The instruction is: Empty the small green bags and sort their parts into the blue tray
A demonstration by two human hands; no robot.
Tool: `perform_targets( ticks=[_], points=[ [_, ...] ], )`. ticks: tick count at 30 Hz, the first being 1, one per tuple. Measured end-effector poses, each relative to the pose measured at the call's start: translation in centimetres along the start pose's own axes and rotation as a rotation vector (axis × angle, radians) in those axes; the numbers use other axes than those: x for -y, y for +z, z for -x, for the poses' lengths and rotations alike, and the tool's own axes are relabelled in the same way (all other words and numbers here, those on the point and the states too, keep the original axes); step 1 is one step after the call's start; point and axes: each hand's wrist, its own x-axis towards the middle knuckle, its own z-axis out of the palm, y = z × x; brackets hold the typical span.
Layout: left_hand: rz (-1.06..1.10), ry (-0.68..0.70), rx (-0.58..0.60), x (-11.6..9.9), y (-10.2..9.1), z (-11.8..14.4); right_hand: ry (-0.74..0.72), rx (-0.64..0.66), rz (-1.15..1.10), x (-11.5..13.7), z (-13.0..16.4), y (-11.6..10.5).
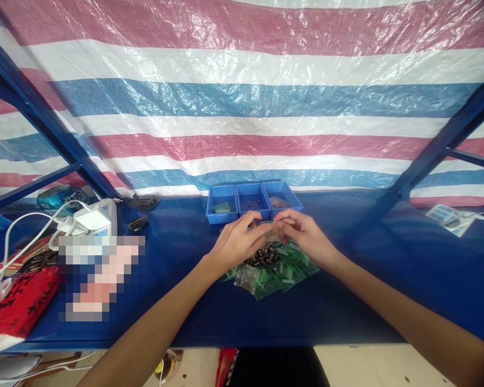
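Note:
My left hand [240, 242] and my right hand [305, 235] meet above the middle of the blue table. Both have fingers closed in a pinch on a small clear plastic bag [271, 233], partly hidden by the fingers. Under them lies a heap of small dark, metallic-looking parts [263, 256]. Green plastic packets [272, 285] spread around the heap, and a clear packet [247, 277] lies at its left front. Just beyond my hands stands a blue three-compartment tray [222, 218]; a green piece [221, 207] is in its left compartment, a few small parts in the middle one.
At the left are a power strip [112, 215] with white plugs and cables, a black computer mouse [137, 224] and a red bag [28, 301]. A white-and-blue card-like item [447, 219] lies far right. Blue frame posts [439, 145] and a striped sheet [258, 123] bound the table.

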Motion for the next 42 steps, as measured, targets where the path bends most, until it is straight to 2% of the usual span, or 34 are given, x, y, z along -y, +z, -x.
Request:
perform_targets(
  ticks=[7, 14, 18, 26, 35, 40, 42],
  points=[
    [0.000, -0.023, -0.042, -0.1, 0.1, -0.2, -0.029, 0.053, 0.048, 0.0, 0.1, 0.0],
    [0.114, -0.121, -0.052, -0.2, 0.3, -0.2, -0.083, 0.041, 0.324, 0.0, 0.6, 0.4],
    [0.168, -0.169, -0.088, -0.5, 0.1, -0.1, -0.111, 0.033, 0.281, 0.1, 0.7, 0.5],
    [0.057, -0.110, -0.049, -0.7, 0.1, -0.1, -0.134, 0.001, 0.138, 0.5, 0.6, 0.3],
    [0.047, -0.058, -0.115, -0.5, 0.8, 0.0, -0.075, 0.047, 0.053, 1.5, 0.8, 0.4],
    [0.104, -0.052, -0.194, -0.3, 1.0, 0.0, -0.054, -0.013, 0.034, 1.4, 0.6, 0.2],
    [0.083, -0.024, -0.190, -0.2, 0.7, -0.1, -0.062, -0.039, 0.025, 1.6, 0.7, 0.1]
  ],
)
